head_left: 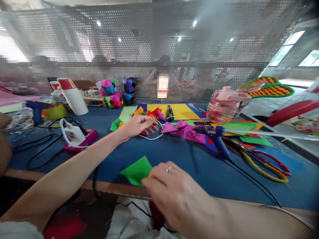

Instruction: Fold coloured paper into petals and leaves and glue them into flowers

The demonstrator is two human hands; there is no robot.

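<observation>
My right hand (174, 192), with a ring on one finger, rests at the table's near edge and pinches a folded green paper piece (136, 170). My left hand (138, 126) reaches forward across the blue table (174, 159), its fingers curled on a small red paper piece (144, 132) beside a white cord (154, 136). Folded magenta paper pieces (184, 131) lie just right of that hand. A blue glue gun (215, 136) stands beyond them.
Coloured paper sheets (179, 111) with a cutter (170, 113) lie at the back, near paper balls (112, 93) and stacked paper cups (72, 96). A pink bottle (224, 106) and scissors (269, 162) are right; a white-and-pink device (74, 136) with cables is left. A perforated screen (159, 49) stands behind.
</observation>
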